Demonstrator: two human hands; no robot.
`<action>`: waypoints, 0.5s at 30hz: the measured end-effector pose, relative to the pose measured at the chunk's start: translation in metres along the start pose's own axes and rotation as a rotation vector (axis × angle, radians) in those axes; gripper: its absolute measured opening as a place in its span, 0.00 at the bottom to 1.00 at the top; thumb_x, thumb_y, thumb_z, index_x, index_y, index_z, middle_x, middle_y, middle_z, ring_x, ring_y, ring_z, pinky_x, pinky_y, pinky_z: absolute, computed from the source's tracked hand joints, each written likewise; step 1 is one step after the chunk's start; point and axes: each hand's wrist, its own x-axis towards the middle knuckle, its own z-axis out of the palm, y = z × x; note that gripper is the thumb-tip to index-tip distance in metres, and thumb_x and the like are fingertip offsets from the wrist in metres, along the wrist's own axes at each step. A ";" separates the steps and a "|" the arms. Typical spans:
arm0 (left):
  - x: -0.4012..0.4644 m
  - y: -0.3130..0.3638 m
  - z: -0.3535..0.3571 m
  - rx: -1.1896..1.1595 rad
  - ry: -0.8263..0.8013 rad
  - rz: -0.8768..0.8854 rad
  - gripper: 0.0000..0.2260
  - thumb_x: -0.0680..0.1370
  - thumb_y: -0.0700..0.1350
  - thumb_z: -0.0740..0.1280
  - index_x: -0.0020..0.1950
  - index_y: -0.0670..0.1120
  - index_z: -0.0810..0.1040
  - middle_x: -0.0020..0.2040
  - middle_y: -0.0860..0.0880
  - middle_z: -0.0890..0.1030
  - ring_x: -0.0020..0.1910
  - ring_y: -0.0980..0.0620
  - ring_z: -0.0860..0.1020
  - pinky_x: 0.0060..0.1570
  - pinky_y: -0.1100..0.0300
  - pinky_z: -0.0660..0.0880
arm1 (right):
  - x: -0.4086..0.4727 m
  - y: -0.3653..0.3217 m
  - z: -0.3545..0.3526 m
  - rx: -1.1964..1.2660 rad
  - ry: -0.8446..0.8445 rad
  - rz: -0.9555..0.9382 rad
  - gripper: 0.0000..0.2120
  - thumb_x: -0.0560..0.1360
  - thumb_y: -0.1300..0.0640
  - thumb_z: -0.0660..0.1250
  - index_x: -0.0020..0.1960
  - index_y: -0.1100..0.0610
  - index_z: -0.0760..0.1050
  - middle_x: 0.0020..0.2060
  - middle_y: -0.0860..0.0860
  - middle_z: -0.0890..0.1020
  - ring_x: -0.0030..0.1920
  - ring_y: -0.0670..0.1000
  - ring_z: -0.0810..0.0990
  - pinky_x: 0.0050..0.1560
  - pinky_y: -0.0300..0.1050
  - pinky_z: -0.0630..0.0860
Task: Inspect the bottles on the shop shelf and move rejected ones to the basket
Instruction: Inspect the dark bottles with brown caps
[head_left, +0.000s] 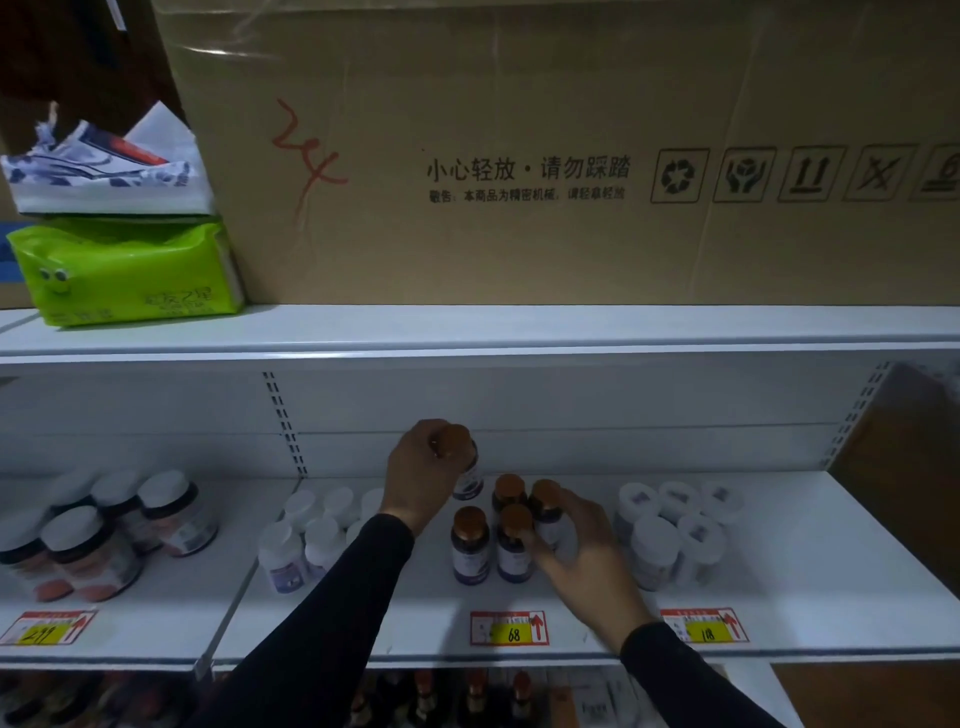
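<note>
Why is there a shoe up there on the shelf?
It does look odd: a sneaker sits on a green tissue pack on the top shelf, beside a big cardboard box, while bottles fill the shelf below.

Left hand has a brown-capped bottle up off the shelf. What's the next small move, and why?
Probably turn the lifted bottle in the left hand so its label faces the camera. It is gripped at the cap with the label barely readable, and the right hand rests against the standing brown-capped bottles.
</note>
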 end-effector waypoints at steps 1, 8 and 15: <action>0.001 -0.003 0.003 0.035 -0.012 -0.014 0.07 0.76 0.43 0.71 0.52 0.47 0.77 0.50 0.48 0.80 0.50 0.50 0.78 0.53 0.56 0.75 | -0.001 0.005 -0.001 -0.023 -0.011 0.002 0.28 0.73 0.44 0.72 0.69 0.54 0.71 0.56 0.50 0.75 0.57 0.44 0.73 0.54 0.25 0.66; 0.002 -0.025 0.027 0.227 -0.119 -0.128 0.05 0.76 0.42 0.67 0.50 0.41 0.76 0.41 0.49 0.77 0.42 0.49 0.75 0.35 0.61 0.70 | -0.015 0.036 0.004 -0.263 -0.136 0.091 0.42 0.70 0.30 0.57 0.73 0.57 0.66 0.64 0.53 0.73 0.64 0.53 0.73 0.58 0.37 0.68; 0.002 -0.037 0.043 0.273 -0.169 -0.213 0.07 0.77 0.42 0.64 0.50 0.38 0.77 0.44 0.44 0.80 0.44 0.46 0.77 0.44 0.57 0.74 | -0.023 0.080 0.028 -0.468 -0.206 0.104 0.41 0.72 0.30 0.59 0.68 0.63 0.72 0.63 0.59 0.78 0.65 0.59 0.76 0.63 0.53 0.75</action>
